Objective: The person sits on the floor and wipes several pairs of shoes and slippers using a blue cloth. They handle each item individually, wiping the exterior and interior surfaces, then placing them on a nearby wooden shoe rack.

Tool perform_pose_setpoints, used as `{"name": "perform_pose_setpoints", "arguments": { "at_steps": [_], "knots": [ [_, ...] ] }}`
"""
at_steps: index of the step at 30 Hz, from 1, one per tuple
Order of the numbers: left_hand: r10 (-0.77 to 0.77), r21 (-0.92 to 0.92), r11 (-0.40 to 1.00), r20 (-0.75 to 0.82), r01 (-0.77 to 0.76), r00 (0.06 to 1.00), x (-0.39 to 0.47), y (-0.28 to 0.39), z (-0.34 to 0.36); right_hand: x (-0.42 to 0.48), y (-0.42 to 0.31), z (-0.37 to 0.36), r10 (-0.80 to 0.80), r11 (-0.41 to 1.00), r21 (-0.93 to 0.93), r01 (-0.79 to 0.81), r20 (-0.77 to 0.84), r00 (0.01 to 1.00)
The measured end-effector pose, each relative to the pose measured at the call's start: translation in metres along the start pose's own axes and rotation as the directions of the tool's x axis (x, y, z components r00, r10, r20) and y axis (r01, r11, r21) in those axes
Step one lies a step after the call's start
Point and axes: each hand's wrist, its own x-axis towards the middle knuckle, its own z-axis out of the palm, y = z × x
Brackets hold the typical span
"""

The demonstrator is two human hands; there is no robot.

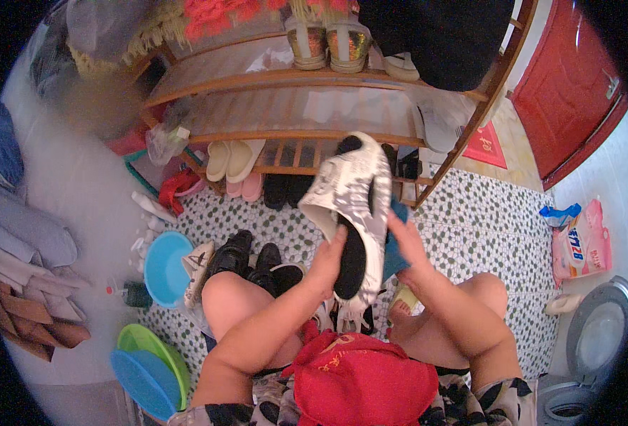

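A white and grey clog-style shoe (354,197) with a black insole is held up over the floor between my knees. My left hand (329,261) grips its heel end, with the thumb at the foot opening. Against the shoe's right side, my right hand (408,244) holds a blue cloth (394,255), partly hidden behind the shoe. Below my left forearm stand black shoes (232,255) and a cream shoe bearing a letter (196,271). More footwear (352,318) lies under the held shoe, mostly covered. A red bag-like cloth (364,381) covers my lap.
A wooden shoe rack (292,136) stands ahead, with glittery shoes (329,45) and cream slippers (229,160) on it. A light-blue basin (166,269) and a green basin (151,341) are at left. Detergent bags (583,245) and an open washing machine door (600,325) lie right.
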Motion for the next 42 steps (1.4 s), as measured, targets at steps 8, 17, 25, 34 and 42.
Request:
{"name": "perform_pose_setpoints", "arguments": {
  "at_steps": [8,17,25,34,42],
  "knots": [
    [0.268,-0.145,0.941,-0.23,-0.306,0.936,0.008,0.042,-0.018,-0.022,-0.029,-0.009,0.046,0.974,-0.228,-0.002,0.188,0.981],
    [0.435,0.359,0.832,0.052,-0.423,0.899,0.007,-0.004,-0.005,0.008,-0.064,-0.034,-0.405,0.911,-0.09,0.403,0.002,0.915],
    [0.56,0.78,0.499,0.044,-0.378,0.827,0.011,-0.012,-0.01,-0.002,-0.008,-0.007,-0.646,-0.039,-0.633,0.773,0.606,0.464],
    [0.41,0.939,0.213,0.164,-0.269,0.897,-0.005,0.002,-0.003,0.012,-0.042,-0.015,-0.758,-0.066,-0.786,0.615,0.441,0.481],
    [0.426,0.919,0.255,0.172,-0.301,0.888,0.001,0.002,-0.014,-0.02,-0.006,0.009,-0.261,-0.383,-0.554,0.74,0.833,0.488]
  ]
}}
